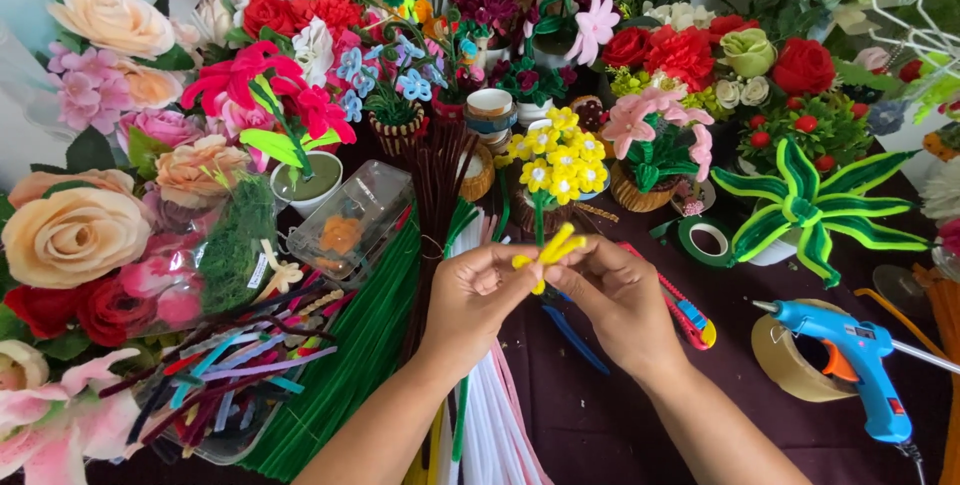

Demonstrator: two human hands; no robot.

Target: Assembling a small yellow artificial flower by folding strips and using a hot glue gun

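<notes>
Both hands meet mid-table over the dark cloth: left hand and right hand each pinch the yellow pipe-cleaner flower between thumb and fingertips, fingers closed tight on its loops. Its green stem rises behind. Risks, as I judge them: the thin loops can kink or untwist if pinched unevenly (wire core pokes too); an elbow could sweep the green pipe-cleaner bundle; the blue glue gun sits near the right forearm, a possible burn.
</notes>
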